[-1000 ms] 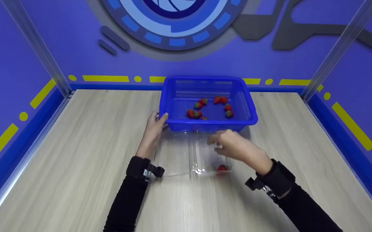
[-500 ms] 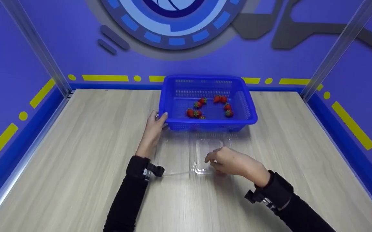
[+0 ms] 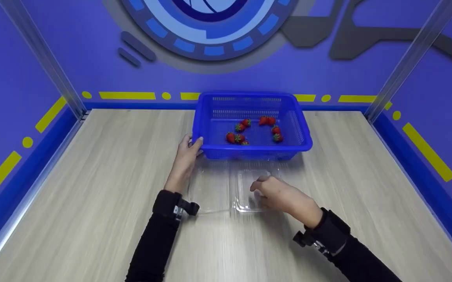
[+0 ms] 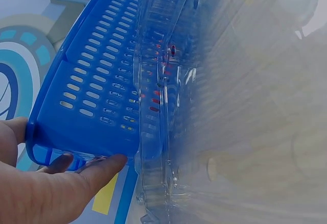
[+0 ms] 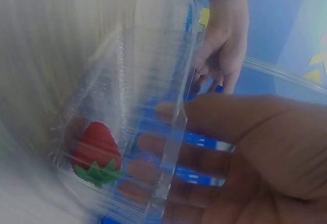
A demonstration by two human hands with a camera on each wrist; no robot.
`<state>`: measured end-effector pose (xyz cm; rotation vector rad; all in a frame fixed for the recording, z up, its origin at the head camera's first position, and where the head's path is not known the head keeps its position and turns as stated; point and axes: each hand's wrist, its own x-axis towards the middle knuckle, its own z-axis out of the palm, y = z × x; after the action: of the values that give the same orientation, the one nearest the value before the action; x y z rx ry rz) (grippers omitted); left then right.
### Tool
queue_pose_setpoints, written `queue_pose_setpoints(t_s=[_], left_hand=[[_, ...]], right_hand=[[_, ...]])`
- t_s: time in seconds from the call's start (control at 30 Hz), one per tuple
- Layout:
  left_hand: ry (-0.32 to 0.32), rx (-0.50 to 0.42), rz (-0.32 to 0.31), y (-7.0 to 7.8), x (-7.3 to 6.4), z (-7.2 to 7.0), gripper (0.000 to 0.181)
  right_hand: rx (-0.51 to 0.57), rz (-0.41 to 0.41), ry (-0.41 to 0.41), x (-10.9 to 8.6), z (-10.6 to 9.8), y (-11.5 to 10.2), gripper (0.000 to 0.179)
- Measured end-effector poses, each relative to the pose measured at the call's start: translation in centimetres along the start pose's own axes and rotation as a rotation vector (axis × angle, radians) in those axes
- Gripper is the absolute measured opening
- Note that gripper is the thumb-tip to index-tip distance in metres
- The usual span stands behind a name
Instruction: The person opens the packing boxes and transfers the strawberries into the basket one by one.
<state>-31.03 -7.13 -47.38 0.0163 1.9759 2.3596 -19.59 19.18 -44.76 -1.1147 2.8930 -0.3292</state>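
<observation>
A blue plastic basket (image 3: 255, 148) stands at the back of the table, with several strawberries (image 3: 240, 138) on its floor. My left hand (image 3: 186, 158) grips its front left corner, thumb on the rim. In front lies a clear plastic clamshell box (image 3: 245, 210), opened flat, its halves side by side. Over the right half hovers my right hand (image 3: 282, 194), fingers bent down into it. One strawberry (image 5: 97, 145) shows through the clear wall in the right wrist view, close to the fingertips but not between thumb and fingers. In the head view the hand hides it.
The wooden table (image 3: 104, 188) is bounded by blue printed panels at the back and both sides, with metal posts at the corners. The basket's front wall stands close to the clamshell's back edge.
My right hand has moved down and toward the front of the clamshell's right half, covering the strawberry there, then shifted slightly left. My left hand stays on the basket.
</observation>
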Motion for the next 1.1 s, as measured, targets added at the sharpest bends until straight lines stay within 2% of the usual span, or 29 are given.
queue_pose_setpoints(t_s=[0.07,0.13,0.3,0.6,0.87,0.97,1.1], left_hand=[[-0.003,0.008,0.002,0.0,0.0,-0.1,0.044],[-0.008,-0.006,0.003,0.0,-0.1,-0.1,0.044],[-0.015,-0.047,0.004,0.0,-0.2,-0.1,0.043],[-0.005,-0.017,0.009,0.1,0.0,-0.1,0.043],[-0.008,-0.035,0.010,0.0,0.0,-0.1,0.043],[-0.008,-0.033,-0.008,0.0,0.0,-0.2,0.043],[-0.013,-0.042,-0.016,0.0,0.0,-0.3,0.043]], right_hand=[[-0.034,0.011,0.006,0.0,0.3,0.0,0.020],[-0.024,0.033,-0.005,0.0,0.6,0.0,0.018],[0.086,0.112,-0.041,0.1,1.1,-0.1,0.017],[0.068,0.073,0.051,0.4,1.7,0.3,0.018],[0.108,0.088,0.120,0.9,2.5,0.7,0.018],[0.114,0.146,0.132,0.8,2.6,0.7,0.017],[0.115,0.254,0.101,0.6,2.6,0.4,0.018]])
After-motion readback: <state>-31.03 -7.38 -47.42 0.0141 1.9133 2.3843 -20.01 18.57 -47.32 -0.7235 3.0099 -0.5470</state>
